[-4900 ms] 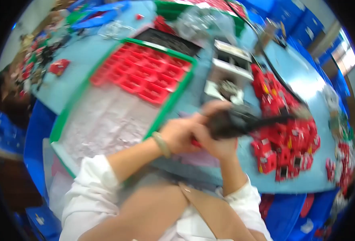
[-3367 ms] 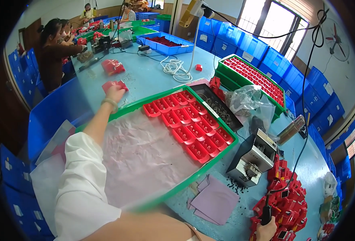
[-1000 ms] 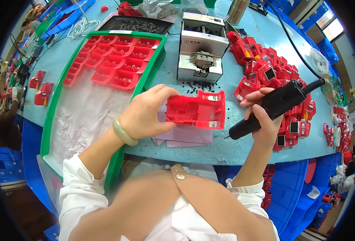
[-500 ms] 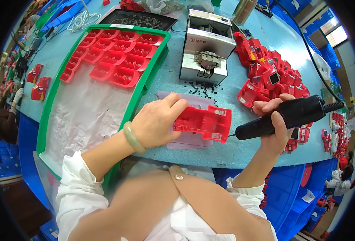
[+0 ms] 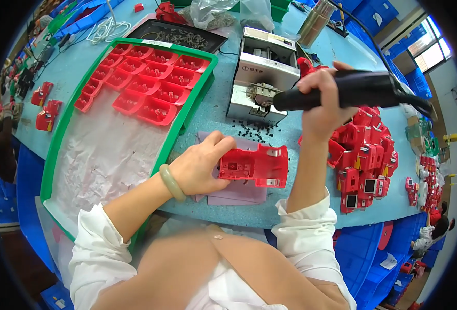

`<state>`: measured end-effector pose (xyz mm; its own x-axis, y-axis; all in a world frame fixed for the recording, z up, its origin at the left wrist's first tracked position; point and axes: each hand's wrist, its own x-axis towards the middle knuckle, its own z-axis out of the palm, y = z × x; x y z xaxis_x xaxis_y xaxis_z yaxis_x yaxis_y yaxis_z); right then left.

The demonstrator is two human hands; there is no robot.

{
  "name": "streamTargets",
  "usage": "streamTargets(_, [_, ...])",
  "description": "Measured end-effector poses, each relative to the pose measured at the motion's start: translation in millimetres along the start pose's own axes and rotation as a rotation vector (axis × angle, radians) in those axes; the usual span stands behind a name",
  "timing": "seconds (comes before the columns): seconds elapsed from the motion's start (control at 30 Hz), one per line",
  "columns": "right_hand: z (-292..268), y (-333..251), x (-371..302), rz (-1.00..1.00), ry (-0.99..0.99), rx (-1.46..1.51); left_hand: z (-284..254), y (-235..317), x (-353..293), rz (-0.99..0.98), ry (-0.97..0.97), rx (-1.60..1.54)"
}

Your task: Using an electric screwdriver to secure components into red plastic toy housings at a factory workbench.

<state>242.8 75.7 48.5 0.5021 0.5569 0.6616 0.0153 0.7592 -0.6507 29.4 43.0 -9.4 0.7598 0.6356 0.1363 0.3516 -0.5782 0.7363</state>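
Note:
My left hand (image 5: 200, 163) grips the left end of a red plastic housing (image 5: 270, 166), its hollow side up, over a mauve sheet (image 5: 239, 195) on the bench. My right hand (image 5: 324, 101) is wrapped round a black electric screwdriver (image 5: 365, 89), held almost level. The screwdriver's nose is at the front mechanism of a white and grey screw feeder (image 5: 264, 70); whether its bit touches there is hard to tell. Small black screws (image 5: 251, 130) lie scattered in front of the feeder.
On the left, a green-rimmed tray (image 5: 179, 132) lined with crumpled white sheet holds several red cups. A pile of red housings (image 5: 365, 155) sits to the right, partly behind my forearm. Farther back are a black tray (image 5: 179, 37) of small parts and a metal flask (image 5: 316, 23).
My right hand has carried the screwdriver up and left, from beside the housing to the screw feeder. My left hand still holds the housing, slightly turned.

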Motion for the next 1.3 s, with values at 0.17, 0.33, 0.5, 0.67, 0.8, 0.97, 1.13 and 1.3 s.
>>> streamTargets(0.17, [10.2, 16.7, 5.6, 0.103, -0.191, -0.147, -1.8, 1.1, 0.7, -0.014, -0.002, 0.03])
streamTargets(0.33, [15.4, 6.6, 4.1, 0.212, -0.312, -0.113, 2.6, -4.0, -3.5, -0.025, 0.008, 0.052])
streamTargets(0.5, [29.2, -53.0, -23.1, 0.238, -0.244, 0.049, 1.8, -12.8, -6.6, -0.012, -0.003, 0.049])
streamTargets(0.67, [19.3, -57.3, -65.6, 0.162, -0.413, -0.157, 5.2, -15.4, -8.7, 0.025, 0.018, 0.089])
streamTargets(0.8, [13.3, -42.6, -84.3, 0.279, -0.302, -0.141, 4.6, -15.8, -9.4, 0.016, 0.0, 0.099])
streamTargets(0.97, [2.7, -26.2, -93.2, 0.22, -0.358, -0.244, 6.7, -15.6, -8.3, 0.002, 0.007, 0.105])
streamTargets(1.13, [-6.8, -22.3, -88.9, 0.171, -0.532, -0.197, 9.7, -13.1, -3.9, 0.022, 0.044, 0.133])
streamTargets(1.3, [3.5, -43.7, -73.0, 0.406, -0.414, -0.032, 3.5, -10.6, -1.0, 0.028, 0.063, 0.159])
